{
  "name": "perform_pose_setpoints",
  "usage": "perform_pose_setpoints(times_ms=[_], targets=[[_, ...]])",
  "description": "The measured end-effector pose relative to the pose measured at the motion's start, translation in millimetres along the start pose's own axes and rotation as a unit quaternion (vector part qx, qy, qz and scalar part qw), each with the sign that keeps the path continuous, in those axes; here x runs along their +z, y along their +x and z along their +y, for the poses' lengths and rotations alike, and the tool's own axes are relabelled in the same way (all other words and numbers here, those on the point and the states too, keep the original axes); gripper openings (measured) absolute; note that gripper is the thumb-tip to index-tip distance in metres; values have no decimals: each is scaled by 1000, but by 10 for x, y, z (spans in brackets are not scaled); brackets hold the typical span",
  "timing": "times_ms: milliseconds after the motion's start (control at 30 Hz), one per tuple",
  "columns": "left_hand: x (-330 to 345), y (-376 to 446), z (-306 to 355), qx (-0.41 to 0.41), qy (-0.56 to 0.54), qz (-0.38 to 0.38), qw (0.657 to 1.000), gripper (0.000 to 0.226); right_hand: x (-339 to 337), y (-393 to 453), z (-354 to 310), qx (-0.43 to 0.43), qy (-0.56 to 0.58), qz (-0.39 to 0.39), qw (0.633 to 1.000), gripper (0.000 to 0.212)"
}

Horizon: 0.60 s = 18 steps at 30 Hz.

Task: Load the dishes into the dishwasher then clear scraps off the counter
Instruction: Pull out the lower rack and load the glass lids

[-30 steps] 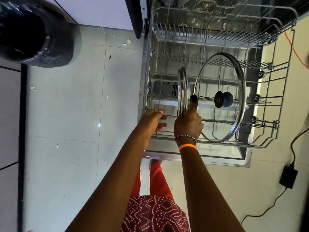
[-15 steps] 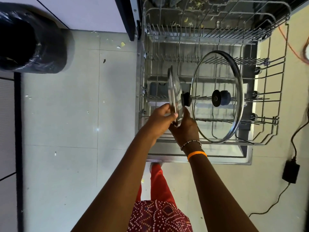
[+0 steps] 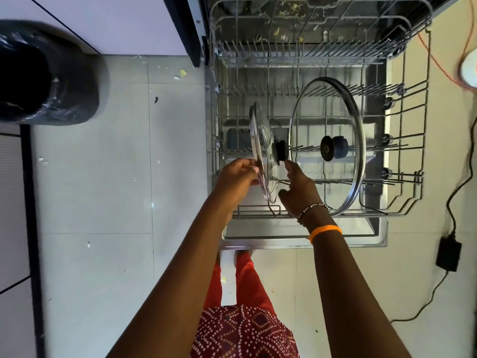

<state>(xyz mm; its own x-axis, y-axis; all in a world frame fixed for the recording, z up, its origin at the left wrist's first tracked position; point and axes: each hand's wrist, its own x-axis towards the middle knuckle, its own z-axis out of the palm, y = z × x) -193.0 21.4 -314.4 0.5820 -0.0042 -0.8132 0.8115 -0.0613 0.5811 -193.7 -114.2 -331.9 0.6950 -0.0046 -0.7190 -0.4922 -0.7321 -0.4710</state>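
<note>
Risk: the small glass lid (image 3: 263,153), standing on edge between the tines at the 7 o'clock corner of the lower rack (image 3: 402,202), could tip toward 3 o'clock and strike the large glass lid (image 3: 326,147) just beside it if released before a tine catches its rim. Left hand (image 3: 238,177) pinches the small lid's rim from 9 o'clock; right hand (image 3: 299,188) sits loosely spread at its 3 o'clock face, fingertips near the black knob (image 3: 280,150), contact uncertain. Small lid: clear glass, metal rim, near upright.
</note>
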Motion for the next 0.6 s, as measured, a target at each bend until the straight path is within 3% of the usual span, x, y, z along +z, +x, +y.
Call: perform_pose_setpoints(times_ms=[233,467,600], targets=[[-261,-514,217,-33,-78,52,995,24,-67,-213,-431,17,109,28,993,32],[-865,-1140,707,-1,-193,112,975,27,25,-632,-1537,-53,144,18,988,30],[-1568,-1464,1036,38,-209,128,969,27,241,-877,-2368,-85,181,1,980,25]])
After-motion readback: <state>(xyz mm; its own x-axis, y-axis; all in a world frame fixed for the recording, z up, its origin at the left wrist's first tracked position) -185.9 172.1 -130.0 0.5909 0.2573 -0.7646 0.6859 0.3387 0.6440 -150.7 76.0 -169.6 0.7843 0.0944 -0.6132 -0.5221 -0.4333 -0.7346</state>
